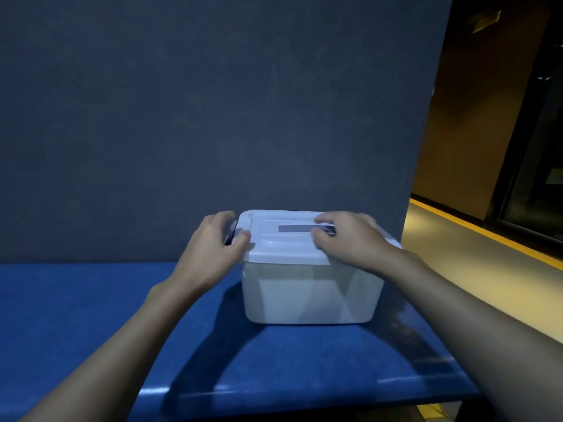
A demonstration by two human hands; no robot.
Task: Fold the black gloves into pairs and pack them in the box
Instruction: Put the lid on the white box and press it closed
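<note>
Midway, box [307, 295]; left grip [213, 243], right grip [347, 239]

I see open counter [76, 300] from 7 to 9 o'clock of the box [304, 293]; at 12 the dark panel [213, 117] blocks passage (box sits near it).
</note>
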